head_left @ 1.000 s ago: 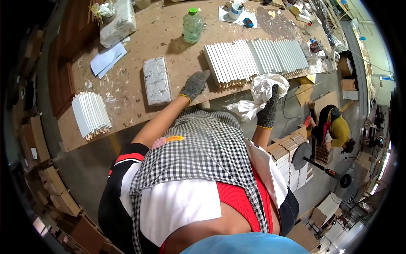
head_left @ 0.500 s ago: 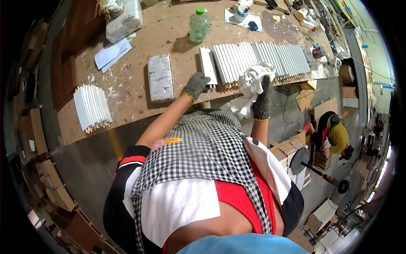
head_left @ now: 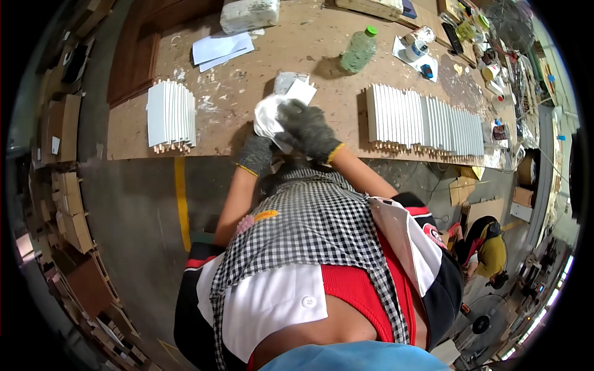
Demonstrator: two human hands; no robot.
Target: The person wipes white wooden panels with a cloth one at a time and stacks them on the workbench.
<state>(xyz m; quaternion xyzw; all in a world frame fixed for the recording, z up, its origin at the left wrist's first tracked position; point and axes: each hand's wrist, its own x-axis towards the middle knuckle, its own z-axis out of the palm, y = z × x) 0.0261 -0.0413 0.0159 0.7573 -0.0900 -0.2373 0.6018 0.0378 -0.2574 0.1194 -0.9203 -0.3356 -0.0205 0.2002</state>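
Observation:
A white painted slat (head_left: 301, 92) with small wooden pegs at its end slants over the table, above a whitish block (head_left: 286, 81) that it partly covers. My right hand (head_left: 310, 130), in a dark grey knitted glove, is closed on a crumpled white cloth (head_left: 268, 116) and presses it against the slat. At the slat's near end is my left hand (head_left: 255, 153), gloved alike and closed on it; the cloth and the right hand hide most of its fingers.
Rows of white slats stand on the table at right (head_left: 427, 120) and left (head_left: 170, 116). A green-capped bottle (head_left: 359, 51), paper sheets (head_left: 221, 49) and a small cup (head_left: 417, 49) lie farther back. Another person (head_left: 486, 250) works beyond, at the right.
My left hand has taken the slat from beside the right row and carried it left, over the block. The right hand has brought the cloth across onto it. My view has shifted.

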